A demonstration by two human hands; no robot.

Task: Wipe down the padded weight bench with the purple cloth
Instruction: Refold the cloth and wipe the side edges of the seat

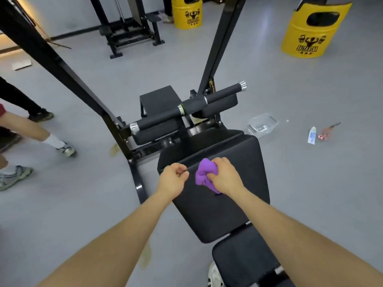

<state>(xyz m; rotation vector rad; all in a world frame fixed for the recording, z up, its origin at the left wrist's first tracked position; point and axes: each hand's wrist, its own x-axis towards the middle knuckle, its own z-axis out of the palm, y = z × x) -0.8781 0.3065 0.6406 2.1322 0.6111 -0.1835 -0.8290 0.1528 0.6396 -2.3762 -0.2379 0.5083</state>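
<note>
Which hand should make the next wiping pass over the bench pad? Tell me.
Right. The right hand already grips the bunched purple cloth over the bench pad; the left hand is curled, holding nothing.

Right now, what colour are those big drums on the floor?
Yellow drums with black logos, seen in the head view.

Bright, even indoor light, soft shadows, wide-angle bending at edges, slight blur.
</note>
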